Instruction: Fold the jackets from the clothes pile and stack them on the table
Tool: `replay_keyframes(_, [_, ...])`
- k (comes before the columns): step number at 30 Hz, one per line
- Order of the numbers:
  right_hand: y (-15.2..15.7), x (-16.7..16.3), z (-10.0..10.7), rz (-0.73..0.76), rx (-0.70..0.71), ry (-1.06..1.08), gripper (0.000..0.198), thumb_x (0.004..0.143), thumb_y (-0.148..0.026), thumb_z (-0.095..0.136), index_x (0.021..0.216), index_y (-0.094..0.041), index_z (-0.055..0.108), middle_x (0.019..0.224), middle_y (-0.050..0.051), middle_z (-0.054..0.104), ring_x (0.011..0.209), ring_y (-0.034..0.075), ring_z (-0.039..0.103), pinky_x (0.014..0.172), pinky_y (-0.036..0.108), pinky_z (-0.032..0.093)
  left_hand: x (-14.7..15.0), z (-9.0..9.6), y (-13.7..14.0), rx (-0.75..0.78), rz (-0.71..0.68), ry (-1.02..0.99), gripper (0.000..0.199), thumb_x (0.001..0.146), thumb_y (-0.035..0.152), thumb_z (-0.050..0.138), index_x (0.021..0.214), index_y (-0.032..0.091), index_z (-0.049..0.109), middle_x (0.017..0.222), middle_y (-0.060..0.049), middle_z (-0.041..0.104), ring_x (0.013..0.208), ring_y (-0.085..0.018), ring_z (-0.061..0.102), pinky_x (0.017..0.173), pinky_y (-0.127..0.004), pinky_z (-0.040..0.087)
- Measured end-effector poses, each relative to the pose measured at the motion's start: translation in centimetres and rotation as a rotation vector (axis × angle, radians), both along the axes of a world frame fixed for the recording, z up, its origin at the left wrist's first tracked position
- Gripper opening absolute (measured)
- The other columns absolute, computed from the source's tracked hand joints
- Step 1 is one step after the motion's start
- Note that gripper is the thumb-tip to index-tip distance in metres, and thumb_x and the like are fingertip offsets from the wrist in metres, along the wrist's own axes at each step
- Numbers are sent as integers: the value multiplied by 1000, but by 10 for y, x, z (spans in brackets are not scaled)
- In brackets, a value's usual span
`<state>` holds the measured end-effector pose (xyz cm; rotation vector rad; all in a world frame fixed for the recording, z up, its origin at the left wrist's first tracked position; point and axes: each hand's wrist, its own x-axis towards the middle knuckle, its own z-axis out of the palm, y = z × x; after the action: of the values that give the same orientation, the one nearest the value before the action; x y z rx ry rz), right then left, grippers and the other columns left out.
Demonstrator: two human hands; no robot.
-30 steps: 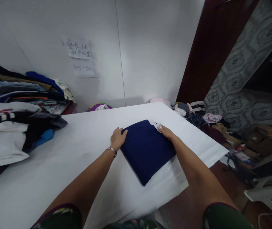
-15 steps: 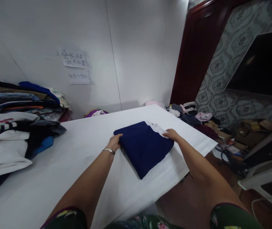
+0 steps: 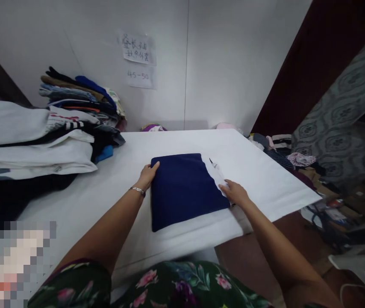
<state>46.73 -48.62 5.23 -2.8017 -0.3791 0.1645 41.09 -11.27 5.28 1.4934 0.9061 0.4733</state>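
A folded navy blue garment (image 3: 185, 188) lies flat near the front edge of the white table, with a strip of white fabric (image 3: 217, 174) showing along its right side. My left hand (image 3: 148, 175) grips its upper left edge, thumb on top and the other fingers mostly hidden beneath. On the opposite side, my right hand (image 3: 234, 193) is closed on the right edge where the white strip shows. What kind of garment it is cannot be made out from the fold.
Folded clothes (image 3: 35, 141) are heaped on the table's left, with another stack (image 3: 83, 96) behind them. Handwritten paper signs (image 3: 139, 64) hang on the white wall. More clothes (image 3: 285, 154) lie beyond the table's right edge, near a white stool (image 3: 355, 259). A blurred patch covers the lower left corner.
The navy garment has turned so its lower edge lies nearly along the table's front. Both hands stay on it, the right one lower now. The view has swung left.
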Motion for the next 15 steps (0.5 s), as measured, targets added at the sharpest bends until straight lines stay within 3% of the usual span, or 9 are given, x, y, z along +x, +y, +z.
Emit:
replay_keyframes(3, [9, 18, 15, -7, 76, -93, 51, 92, -48, 43, 128, -15, 57, 120, 12, 64, 104, 23, 62, 89, 30, 45, -9, -4, -5, 18, -15, -14, 68, 70, 40, 74, 127, 9, 53, 123, -18, 63, 114, -28, 60, 96, -34, 47])
replay_keyframes(7, [53, 46, 30, 13, 143, -117, 44, 94, -41, 41, 125, -18, 60, 124, 7, 63, 110, 20, 59, 95, 26, 41, -22, -13, -7, 32, -54, -35, 63, 81, 39, 63, 134, 10, 46, 130, -18, 58, 115, -24, 59, 98, -30, 46])
replay_keyframes(11, [100, 78, 31, -45, 100, -33, 51, 93, -48, 42, 123, -12, 61, 125, 15, 62, 117, 27, 56, 94, 31, 41, -26, -22, -7, 75, -84, -70, 60, 83, 41, 61, 133, 11, 47, 129, -17, 59, 116, -22, 59, 100, -30, 44])
replay_keyframes(15, [119, 98, 27, -137, 69, 14, 52, 90, -50, 46, 113, -8, 66, 115, 18, 66, 108, 28, 61, 87, 30, 44, -26, -25, -8, 102, -100, -91, 57, 81, 42, 63, 129, 13, 51, 132, -16, 58, 119, -23, 57, 103, -31, 43])
